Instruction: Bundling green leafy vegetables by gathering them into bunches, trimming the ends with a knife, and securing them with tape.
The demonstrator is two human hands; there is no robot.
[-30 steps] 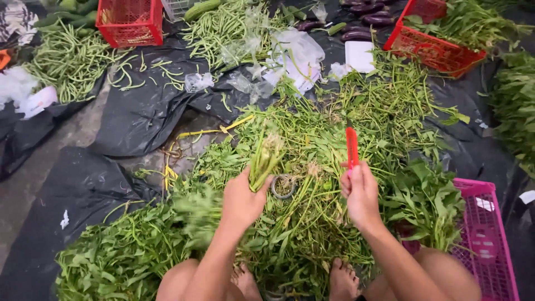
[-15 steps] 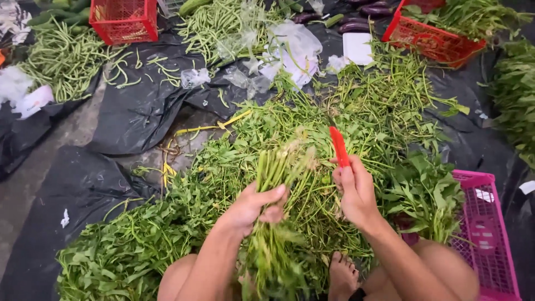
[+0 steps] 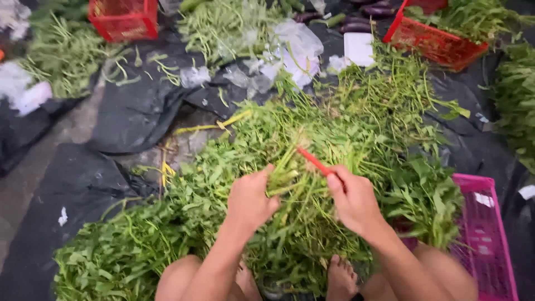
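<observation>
Both hands [image 3: 251, 198] [image 3: 352, 202] grip green stalks [image 3: 290, 187] near pink basket [image 3: 490, 234].

ground [image 3: 33, 178] | black plastic sheets [image 3: 134, 117] | leafy greens [image 3: 345, 128] | red baskets [image 3: 440, 44]

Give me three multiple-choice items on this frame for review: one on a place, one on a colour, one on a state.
1. Where is the pink crate?
A. far left
B. lower right, beside the leafy greens
C. top centre

2. What colour is the thin tool in the right hand?
A. red
B. blue
C. white

3. What is the left hand doing?
A. lying open on the black sheet
B. holding a crate
C. gripping a bunch of green stems

Answers: 1 B, the crate sits at the lower right edge. 2 A, the tool is red. 3 C, its fingers close round the stems.
</observation>
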